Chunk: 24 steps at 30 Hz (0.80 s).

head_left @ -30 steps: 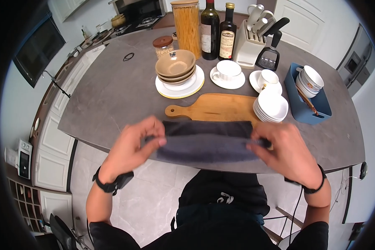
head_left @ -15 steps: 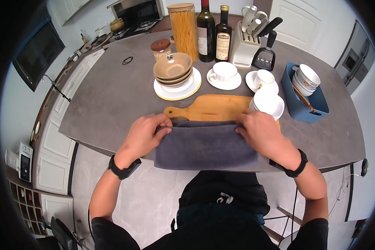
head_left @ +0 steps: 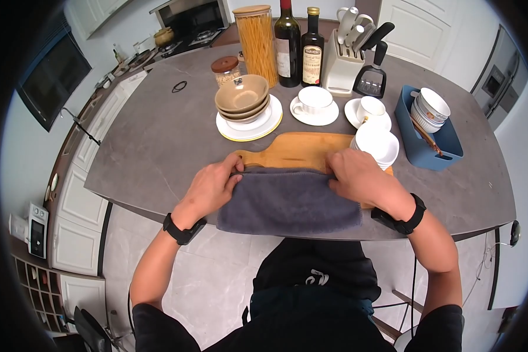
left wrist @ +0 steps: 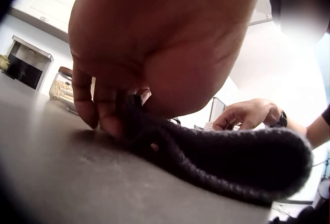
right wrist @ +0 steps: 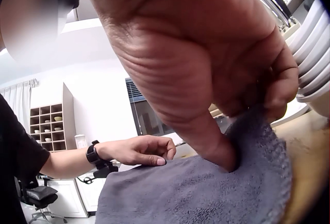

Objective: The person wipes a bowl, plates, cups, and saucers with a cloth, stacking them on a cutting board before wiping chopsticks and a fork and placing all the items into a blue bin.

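Observation:
A folded dark grey towel (head_left: 287, 202) lies along the near edge of the table, its far edge overlapping the wooden cutting board (head_left: 305, 146) in the head view. My left hand (head_left: 212, 186) pinches the towel's far left corner, its fingertips down at the tabletop in the left wrist view. At that end, the towel's side (left wrist: 247, 157) shows as a rounded loop of fold. With thumb and fingers, my right hand (head_left: 361, 179) pinches the far edge toward the right, close beside a stack of white bowls (head_left: 380, 141). The right wrist view shows its thumb pressed into the fabric (right wrist: 185, 193).
Brown bowls (head_left: 240, 97) sit on white plates at the back left. Two cups with saucers (head_left: 314, 101) stand behind the board. A blue bin (head_left: 419, 141) with bowls is at the right. Pasta jar (head_left: 256, 47), bottles (head_left: 312, 56) and knife block (head_left: 341, 67) line the back.
A blurred near flap of the towel has come over the dark part behind it and now lies smooth. Both hands have shifted slightly away from the body; the right hand has moved left.

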Each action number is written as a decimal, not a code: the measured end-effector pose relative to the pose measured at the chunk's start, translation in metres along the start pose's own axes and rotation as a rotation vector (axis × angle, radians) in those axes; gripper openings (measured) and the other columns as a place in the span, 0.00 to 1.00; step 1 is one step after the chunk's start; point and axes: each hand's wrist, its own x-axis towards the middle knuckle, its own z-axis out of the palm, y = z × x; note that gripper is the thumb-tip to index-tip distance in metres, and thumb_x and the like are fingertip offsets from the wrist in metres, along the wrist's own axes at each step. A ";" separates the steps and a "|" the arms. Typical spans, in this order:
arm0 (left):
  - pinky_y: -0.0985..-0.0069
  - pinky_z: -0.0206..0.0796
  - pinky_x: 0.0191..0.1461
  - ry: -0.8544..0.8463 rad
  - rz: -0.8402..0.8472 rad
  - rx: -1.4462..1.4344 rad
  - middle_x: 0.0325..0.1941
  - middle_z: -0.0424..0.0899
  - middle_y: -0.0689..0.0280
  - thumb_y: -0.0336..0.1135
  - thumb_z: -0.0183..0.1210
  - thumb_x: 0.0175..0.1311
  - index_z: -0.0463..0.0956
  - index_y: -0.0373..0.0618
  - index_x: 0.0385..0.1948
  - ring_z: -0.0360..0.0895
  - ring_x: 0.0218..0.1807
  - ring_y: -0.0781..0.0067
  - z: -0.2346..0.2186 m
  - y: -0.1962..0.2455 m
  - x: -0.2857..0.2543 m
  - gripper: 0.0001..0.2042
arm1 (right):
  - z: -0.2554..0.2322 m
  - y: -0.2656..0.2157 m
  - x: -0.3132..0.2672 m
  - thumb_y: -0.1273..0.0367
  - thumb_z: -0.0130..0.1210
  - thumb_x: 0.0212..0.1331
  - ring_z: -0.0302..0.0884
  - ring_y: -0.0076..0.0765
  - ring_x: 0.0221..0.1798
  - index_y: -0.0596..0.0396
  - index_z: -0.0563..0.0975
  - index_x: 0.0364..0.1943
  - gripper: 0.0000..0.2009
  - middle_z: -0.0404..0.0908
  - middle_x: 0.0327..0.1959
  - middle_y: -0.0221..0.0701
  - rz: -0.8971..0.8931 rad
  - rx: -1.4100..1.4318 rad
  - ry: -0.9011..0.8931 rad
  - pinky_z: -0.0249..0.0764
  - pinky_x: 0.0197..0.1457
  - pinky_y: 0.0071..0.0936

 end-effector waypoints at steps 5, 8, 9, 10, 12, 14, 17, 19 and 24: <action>0.57 0.70 0.43 -0.082 0.204 0.020 0.45 0.85 0.54 0.25 0.61 0.64 0.75 0.45 0.52 0.81 0.49 0.48 -0.008 -0.018 -0.009 0.15 | -0.031 -0.014 -0.017 0.73 0.63 0.48 0.79 0.49 0.33 0.60 0.76 0.31 0.08 0.81 0.28 0.40 -0.066 0.361 0.053 0.75 0.38 0.40; 0.62 0.73 0.48 -0.162 0.138 -0.073 0.51 0.84 0.59 0.28 0.68 0.58 0.76 0.45 0.56 0.82 0.53 0.56 -0.032 0.022 -0.019 0.22 | -0.061 -0.026 -0.029 0.74 0.60 0.49 0.78 0.44 0.34 0.60 0.75 0.32 0.08 0.80 0.29 0.38 -0.070 0.567 -0.047 0.74 0.38 0.39; 0.62 0.73 0.48 -0.162 0.134 -0.071 0.51 0.84 0.59 0.28 0.68 0.58 0.76 0.45 0.56 0.82 0.53 0.56 -0.031 0.034 -0.018 0.22 | -0.068 -0.030 -0.032 0.75 0.59 0.49 0.78 0.39 0.34 0.60 0.75 0.33 0.08 0.79 0.30 0.36 -0.102 0.619 -0.092 0.74 0.38 0.38; 0.66 0.73 0.51 -0.080 0.270 -0.214 0.55 0.83 0.62 0.30 0.71 0.57 0.77 0.43 0.55 0.80 0.55 0.63 -0.027 0.048 -0.014 0.22 | -0.076 -0.034 -0.033 0.75 0.59 0.49 0.78 0.39 0.34 0.60 0.75 0.33 0.08 0.79 0.30 0.36 -0.108 0.618 -0.091 0.74 0.38 0.38; 0.70 0.74 0.54 0.006 0.409 -0.353 0.58 0.82 0.64 0.32 0.74 0.55 0.79 0.42 0.54 0.79 0.58 0.70 -0.018 0.073 -0.010 0.23 | -0.086 -0.041 -0.035 0.76 0.59 0.49 0.79 0.34 0.38 0.61 0.75 0.37 0.10 0.81 0.32 0.34 -0.208 0.663 -0.125 0.76 0.43 0.33; 0.67 0.73 0.55 -0.323 0.308 -0.686 0.54 0.84 0.59 0.39 0.73 0.58 0.79 0.37 0.53 0.81 0.53 0.72 -0.008 0.095 -0.007 0.23 | -0.085 -0.036 -0.031 0.76 0.59 0.49 0.81 0.32 0.41 0.60 0.76 0.39 0.11 0.82 0.34 0.33 -0.309 0.701 -0.075 0.76 0.48 0.31; 0.72 0.73 0.52 -0.526 0.209 -0.777 0.45 0.86 0.65 0.39 0.71 0.63 0.76 0.37 0.57 0.80 0.46 0.77 0.004 0.109 -0.003 0.24 | -0.097 -0.026 -0.035 0.77 0.59 0.49 0.82 0.30 0.48 0.60 0.77 0.44 0.15 0.84 0.37 0.32 -0.403 0.784 -0.035 0.75 0.56 0.27; 0.74 0.73 0.51 -0.574 0.199 -0.779 0.41 0.86 0.68 0.40 0.69 0.65 0.75 0.36 0.57 0.79 0.43 0.79 0.010 0.114 -0.005 0.24 | -0.108 -0.018 -0.038 0.77 0.59 0.50 0.83 0.30 0.51 0.60 0.78 0.47 0.17 0.86 0.38 0.31 -0.397 0.830 -0.039 0.74 0.59 0.25; 0.74 0.68 0.66 -0.781 0.262 -1.101 0.59 0.80 0.68 0.41 0.59 0.76 0.67 0.39 0.67 0.75 0.60 0.80 0.026 0.152 -0.024 0.24 | -0.119 -0.010 -0.038 0.72 0.66 0.56 0.82 0.20 0.52 0.63 0.77 0.58 0.24 0.89 0.41 0.32 -0.256 1.053 -0.213 0.75 0.58 0.22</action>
